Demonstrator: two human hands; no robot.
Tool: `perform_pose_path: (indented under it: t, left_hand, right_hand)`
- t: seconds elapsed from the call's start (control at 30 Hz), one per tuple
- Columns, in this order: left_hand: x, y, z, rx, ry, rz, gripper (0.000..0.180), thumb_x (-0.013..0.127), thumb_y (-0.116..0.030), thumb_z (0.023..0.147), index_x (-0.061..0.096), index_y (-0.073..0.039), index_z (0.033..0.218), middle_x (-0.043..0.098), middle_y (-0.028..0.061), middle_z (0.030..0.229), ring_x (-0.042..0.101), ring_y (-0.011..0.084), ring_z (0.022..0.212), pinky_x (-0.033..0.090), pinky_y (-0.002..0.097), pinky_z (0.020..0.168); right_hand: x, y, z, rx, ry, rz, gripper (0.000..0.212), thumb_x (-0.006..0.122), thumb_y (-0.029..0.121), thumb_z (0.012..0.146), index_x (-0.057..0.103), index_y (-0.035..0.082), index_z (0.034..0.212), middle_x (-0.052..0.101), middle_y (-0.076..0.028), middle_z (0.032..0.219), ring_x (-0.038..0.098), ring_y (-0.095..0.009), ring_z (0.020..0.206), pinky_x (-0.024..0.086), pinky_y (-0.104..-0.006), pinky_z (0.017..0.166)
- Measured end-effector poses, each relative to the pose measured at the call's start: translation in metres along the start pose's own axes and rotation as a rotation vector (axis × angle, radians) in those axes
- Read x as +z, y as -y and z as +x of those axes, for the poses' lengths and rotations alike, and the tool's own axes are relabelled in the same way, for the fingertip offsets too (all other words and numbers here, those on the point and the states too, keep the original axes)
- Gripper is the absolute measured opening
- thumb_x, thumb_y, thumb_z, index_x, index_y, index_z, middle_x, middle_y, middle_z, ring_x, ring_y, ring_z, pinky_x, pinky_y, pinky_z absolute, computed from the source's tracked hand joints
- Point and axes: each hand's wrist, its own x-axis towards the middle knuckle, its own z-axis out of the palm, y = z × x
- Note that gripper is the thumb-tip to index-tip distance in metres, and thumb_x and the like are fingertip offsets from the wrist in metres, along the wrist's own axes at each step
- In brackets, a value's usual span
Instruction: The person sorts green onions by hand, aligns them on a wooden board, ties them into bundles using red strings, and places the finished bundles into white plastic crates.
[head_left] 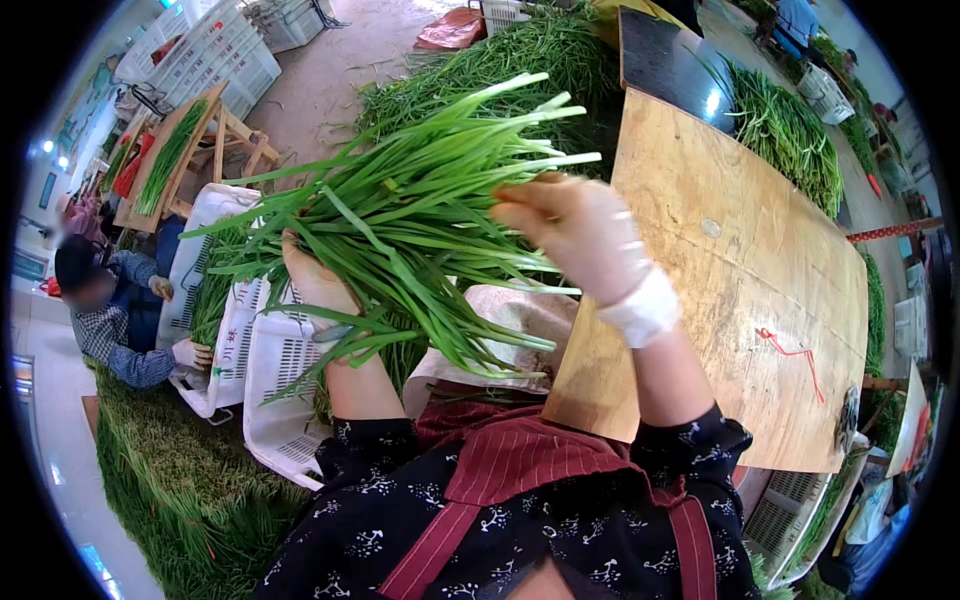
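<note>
A loose bunch of green garlic chives point(425, 200) with pale stem ends lies across my left hand point(320, 285), the stem ends toward the right. My left hand wears a thin whitish glove and is closed round the bunch from below; leaves hide most of its fingers. My right hand point(585, 240), gloved in white and slightly blurred, is at the stem side of the bunch. Its fingers are bent together in a pinch, and what is between them, if anything, I cannot make out.
A wooden board table point(720, 270) with a red string point(790, 352) stands on my right. White plastic crates point(275, 400) are at my left, near a person point(120, 310) at another crate. Piles of chives lie ahead point(520, 60) and at lower left point(190, 490).
</note>
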Motion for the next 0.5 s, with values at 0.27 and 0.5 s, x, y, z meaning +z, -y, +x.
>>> perform_pose_path:
  t: [0.27, 0.5]
  left_hand:
    - [-0.012, 0.001, 0.007, -0.008, 0.092, -0.105, 0.032, 0.043, -0.036, 0.084, 0.058, -0.01, 0.095, 0.06, 0.0079, 0.099, 0.055, 0.0255, 0.089, 0.044, 0.0401, 0.081]
    - [-0.014, 0.009, 0.014, 0.033, 0.108, -0.1, 0.032, 0.039, -0.031, 0.088, 0.056, -0.008, 0.102, 0.059, 0.0103, 0.102, 0.056, 0.0264, 0.093, 0.046, 0.0404, 0.082]
  right_hand:
    - [0.023, -0.004, -0.008, 0.101, 0.008, 0.714, 0.015, 0.066, 0.013, 0.076, 0.064, 0.0, 0.084, 0.063, -0.009, 0.081, 0.06, -0.018, 0.074, 0.047, -0.027, 0.07]
    - [-0.013, -0.033, -0.025, 0.161, -0.165, 1.212, 0.015, 0.052, 0.014, 0.088, 0.055, 0.002, 0.096, 0.056, -0.003, 0.075, 0.052, -0.01, 0.067, 0.049, -0.0282, 0.073]
